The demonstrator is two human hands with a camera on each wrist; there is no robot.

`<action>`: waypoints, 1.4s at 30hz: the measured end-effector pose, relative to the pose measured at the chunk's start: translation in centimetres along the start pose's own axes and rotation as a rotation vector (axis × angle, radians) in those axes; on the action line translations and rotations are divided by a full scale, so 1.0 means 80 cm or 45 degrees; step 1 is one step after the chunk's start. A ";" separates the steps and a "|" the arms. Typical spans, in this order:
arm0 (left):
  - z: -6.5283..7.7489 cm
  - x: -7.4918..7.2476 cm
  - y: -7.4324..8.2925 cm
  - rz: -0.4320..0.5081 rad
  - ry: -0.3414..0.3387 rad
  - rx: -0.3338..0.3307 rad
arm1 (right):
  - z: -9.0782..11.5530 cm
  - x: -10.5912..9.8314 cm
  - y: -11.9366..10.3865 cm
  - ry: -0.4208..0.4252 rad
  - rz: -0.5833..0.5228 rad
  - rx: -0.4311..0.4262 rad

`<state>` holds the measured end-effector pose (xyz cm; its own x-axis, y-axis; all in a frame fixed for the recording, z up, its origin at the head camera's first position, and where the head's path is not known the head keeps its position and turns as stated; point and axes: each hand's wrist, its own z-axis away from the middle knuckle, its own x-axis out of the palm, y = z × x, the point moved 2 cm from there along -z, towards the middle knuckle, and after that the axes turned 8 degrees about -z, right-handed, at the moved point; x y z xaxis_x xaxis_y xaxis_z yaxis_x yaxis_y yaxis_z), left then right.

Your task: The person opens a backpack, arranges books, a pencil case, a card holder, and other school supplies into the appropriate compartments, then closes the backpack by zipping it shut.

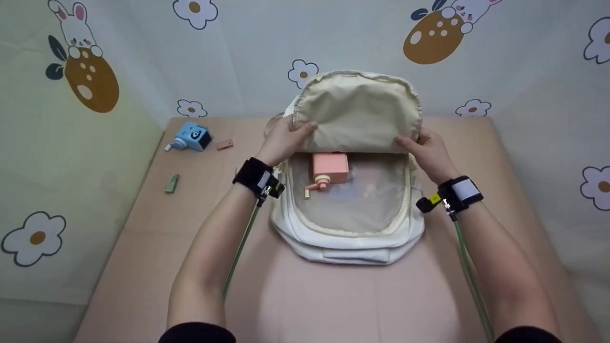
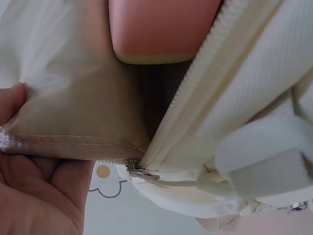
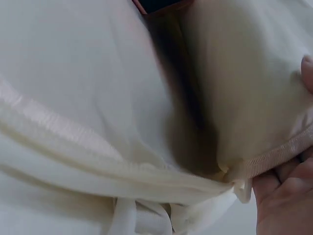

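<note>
While open — backpack (image 1: 352, 209) endwise, flap (image 1: 355, 112) wallward.

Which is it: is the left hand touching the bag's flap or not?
Touching: the left wrist view shows the left hand gripping the flap at its edge, thumb against the cloth.

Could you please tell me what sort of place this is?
Probably a staged recording booth: rabbit-and-flower curtains hang behind and beside a table, and wrist cameras are strapped on.

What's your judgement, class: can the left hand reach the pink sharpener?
Probably yes, once the left hand releases the raised flap: the right hand grips it too; the pink sharpener shows below.
</note>
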<state>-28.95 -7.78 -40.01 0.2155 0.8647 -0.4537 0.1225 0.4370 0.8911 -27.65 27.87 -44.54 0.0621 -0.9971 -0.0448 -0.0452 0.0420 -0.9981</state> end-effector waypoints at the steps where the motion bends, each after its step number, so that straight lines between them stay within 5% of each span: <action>1: 0.000 0.000 0.000 0.007 0.003 0.001 | -0.001 0.002 0.000 0.009 0.009 -0.003; 16: 0.001 -0.002 -0.006 0.106 -0.029 0.003 | -0.008 0.014 -0.007 0.122 -0.010 -0.028; 22: 0.006 -0.009 -0.014 0.043 -0.037 0.090 | -0.013 0.017 -0.010 0.155 -0.088 -0.022; 27: 0.017 -0.036 -0.038 -0.105 -0.012 0.148 | -0.015 0.019 -0.008 0.162 -0.121 0.001; 31: 0.023 -0.074 -0.070 -0.175 0.101 0.047 | -0.015 0.018 -0.010 0.162 -0.123 0.016; 35: 0.023 -0.117 -0.114 -0.477 0.192 -0.088 | -0.013 0.019 -0.012 0.144 -0.127 0.019; 39: 0.018 -0.153 -0.161 -0.956 0.194 -0.167 | -0.012 0.019 -0.009 0.140 -0.087 0.007; 42: 0.020 -0.172 -0.190 -1.176 0.191 -0.225 | -0.011 0.019 -0.005 0.133 -0.055 0.000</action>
<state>-32.25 -26.75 -47.34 -0.0209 0.1763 -0.9841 0.0311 0.9840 0.1756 -28.45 26.31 -44.19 -0.0401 -0.9992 0.0030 -0.0448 -0.0012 -0.9990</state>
